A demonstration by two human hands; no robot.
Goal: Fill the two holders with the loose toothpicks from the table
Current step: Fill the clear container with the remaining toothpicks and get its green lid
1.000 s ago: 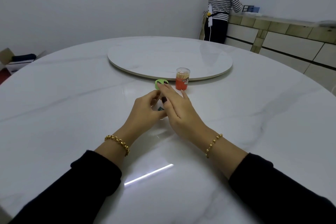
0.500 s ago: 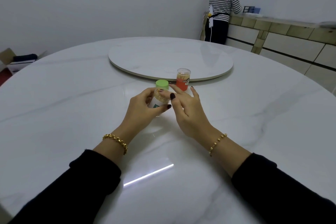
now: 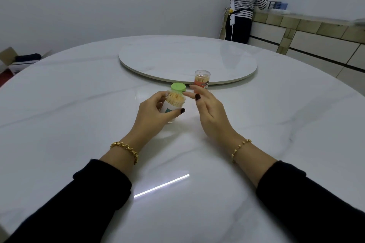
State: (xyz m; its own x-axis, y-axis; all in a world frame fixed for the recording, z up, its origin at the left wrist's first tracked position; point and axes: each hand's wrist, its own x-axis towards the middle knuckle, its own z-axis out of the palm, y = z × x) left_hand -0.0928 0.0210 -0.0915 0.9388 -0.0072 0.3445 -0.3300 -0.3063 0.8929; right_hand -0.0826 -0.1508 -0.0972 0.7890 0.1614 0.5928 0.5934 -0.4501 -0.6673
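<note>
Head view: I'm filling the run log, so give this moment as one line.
left hand: holds clear holder of toothpicks | right hand: open beside it | green lid: beyond holder | orange holder: upright on table

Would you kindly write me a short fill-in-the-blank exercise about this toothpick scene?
1. The left hand grips a clear holder full of ___.
2. The lid behind it is ___.
3. The right hand holds ___.
4. The orange-labelled holder stands ___ on the table.

Missing words: toothpicks; green; nothing; upright.
</note>
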